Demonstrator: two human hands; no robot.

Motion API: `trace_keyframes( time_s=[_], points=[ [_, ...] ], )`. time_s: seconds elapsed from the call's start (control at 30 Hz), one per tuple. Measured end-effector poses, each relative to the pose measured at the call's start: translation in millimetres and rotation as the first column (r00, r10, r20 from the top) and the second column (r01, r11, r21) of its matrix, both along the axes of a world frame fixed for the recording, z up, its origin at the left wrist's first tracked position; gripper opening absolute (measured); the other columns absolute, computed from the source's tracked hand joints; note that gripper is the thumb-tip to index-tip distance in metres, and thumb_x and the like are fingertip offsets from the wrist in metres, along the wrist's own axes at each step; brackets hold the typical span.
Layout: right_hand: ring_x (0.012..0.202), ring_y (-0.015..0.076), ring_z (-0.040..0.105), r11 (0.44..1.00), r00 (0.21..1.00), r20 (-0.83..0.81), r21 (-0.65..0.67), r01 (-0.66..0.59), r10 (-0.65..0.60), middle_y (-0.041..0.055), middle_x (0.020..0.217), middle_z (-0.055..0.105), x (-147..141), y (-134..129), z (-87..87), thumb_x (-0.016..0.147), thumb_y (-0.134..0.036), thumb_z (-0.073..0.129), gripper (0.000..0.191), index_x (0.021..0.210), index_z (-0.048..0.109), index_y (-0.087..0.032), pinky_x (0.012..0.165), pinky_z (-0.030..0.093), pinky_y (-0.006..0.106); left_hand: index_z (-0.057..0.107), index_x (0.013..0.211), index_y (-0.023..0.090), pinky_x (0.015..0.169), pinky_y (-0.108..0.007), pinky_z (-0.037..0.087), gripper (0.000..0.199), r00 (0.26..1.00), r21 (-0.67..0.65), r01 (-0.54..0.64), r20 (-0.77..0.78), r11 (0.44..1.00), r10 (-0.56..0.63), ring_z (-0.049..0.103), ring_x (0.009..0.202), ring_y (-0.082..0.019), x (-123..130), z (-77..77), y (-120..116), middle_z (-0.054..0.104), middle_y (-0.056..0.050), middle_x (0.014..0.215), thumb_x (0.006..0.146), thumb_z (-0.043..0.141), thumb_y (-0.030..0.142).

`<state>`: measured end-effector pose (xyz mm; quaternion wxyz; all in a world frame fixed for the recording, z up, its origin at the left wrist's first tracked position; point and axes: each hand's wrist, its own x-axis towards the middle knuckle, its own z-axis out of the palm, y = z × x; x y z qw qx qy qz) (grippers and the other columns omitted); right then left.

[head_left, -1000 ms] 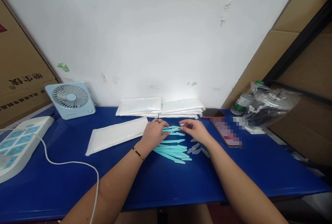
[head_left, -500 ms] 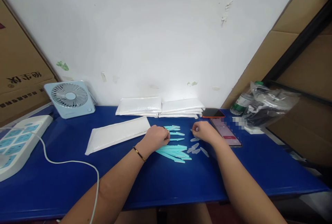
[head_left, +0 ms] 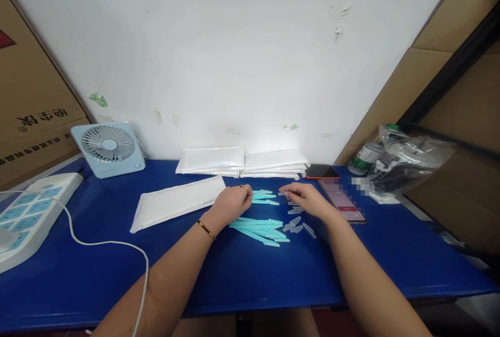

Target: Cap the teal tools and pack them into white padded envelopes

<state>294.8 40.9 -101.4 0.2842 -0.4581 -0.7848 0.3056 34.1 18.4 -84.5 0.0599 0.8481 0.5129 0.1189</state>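
Observation:
Turquoise eyebrow razors lie in two groups on the blue table. A loose fan of several razors (head_left: 260, 230) is nearest me; a smaller group (head_left: 265, 194) sticks out beyond my left hand. My left hand (head_left: 234, 202) is closed over the handle end of that smaller group, its fingertips partly hidden, apparently gripping a razor. Between the thumb and fingers of my right hand (head_left: 307, 199) is a small clear plastic blade cap (head_left: 282, 192), just right of the razor tips. Several more clear caps (head_left: 297, 224) are scattered below that hand.
White padded mailers (head_left: 213, 160) are stacked against the wall, with a single mailer (head_left: 177, 204) left of my hand. Phones (head_left: 322, 171), a bottle (head_left: 365, 157) and a plastic bag (head_left: 406, 160) stand right. At left are a fan (head_left: 109, 147), a power strip (head_left: 35, 212) and a cable (head_left: 113, 244).
My right hand has moved slightly left toward the razor tips, bringing a clear cap into view. My left hand has shifted slightly up, and the razors by it lie closer together.

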Motion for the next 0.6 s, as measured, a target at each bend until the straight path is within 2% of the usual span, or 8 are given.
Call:
trace_keyframes(
  time_s=[0.1,0.2,0.33,0.47,0.6],
  points=[
    [0.055,0.0123,0.058,0.996,0.984,-0.158,-0.051,0.071,-0.078,0.0004,0.070,0.063,0,1,0.0,0.081,-0.041,0.056,0.035,0.108,0.060,-0.020,0.056,0.051,0.028,0.050,0.088,0.019,0.054,-0.025,0.034,0.016,0.991,-0.052,-0.017,0.133,0.999,0.024,0.056,0.060,-0.015,-4,-1.8,1,0.060,-0.001,0.068,0.089,0.036,0.025],
    [0.053,0.0131,0.060,0.988,0.941,-0.306,-0.092,0.121,-0.144,0.0014,0.065,0.063,-5,-1,4.1,0.076,-0.043,0.062,0.032,0.095,0.062,-0.017,0.053,0.049,0.025,0.048,0.085,0.020,0.055,-0.025,0.036,0.015,0.958,-0.073,0.026,0.288,0.997,-0.004,0.054,0.062,-0.014,-6,-1.8,1,0.058,-0.001,0.071,0.089,0.034,0.024],
    [0.049,0.0138,0.060,0.960,0.825,-0.498,-0.214,0.182,-0.268,0.0043,0.063,0.065,-16,-3,6.1,0.072,-0.047,0.066,0.032,0.074,0.061,-0.015,0.045,0.046,0.023,0.048,0.082,0.020,0.056,-0.025,0.037,0.016,0.913,-0.097,0.057,0.408,0.994,-0.013,0.052,0.061,-0.013,-5,-1.0,1,0.055,0.000,0.070,0.088,0.033,0.023],
    [0.041,0.0108,0.056,0.946,0.754,-0.582,-0.273,0.173,-0.305,0.0024,0.056,0.063,-25,-4,3.1,0.071,-0.048,0.067,0.035,0.062,0.058,-0.016,0.041,0.042,0.021,0.048,0.081,0.019,0.055,-0.026,0.035,0.015,0.890,-0.109,0.055,0.457,0.993,0.000,0.049,0.058,-0.013,-5,-1.8,1,0.053,0.001,0.067,0.087,0.034,0.025],
    [0.042,0.0112,0.057,0.946,0.750,-0.594,-0.295,0.133,-0.291,0.0017,0.056,0.064,-34,-7,1.7,0.071,-0.048,0.067,0.034,0.062,0.058,-0.016,0.042,0.042,0.021,0.049,0.081,0.020,0.056,-0.026,0.035,0.014,0.877,-0.109,0.074,0.481,0.991,-0.013,0.050,0.060,-0.014,-3,-1.4,1,0.054,0.001,0.068,0.086,0.037,0.025]
  ],
)
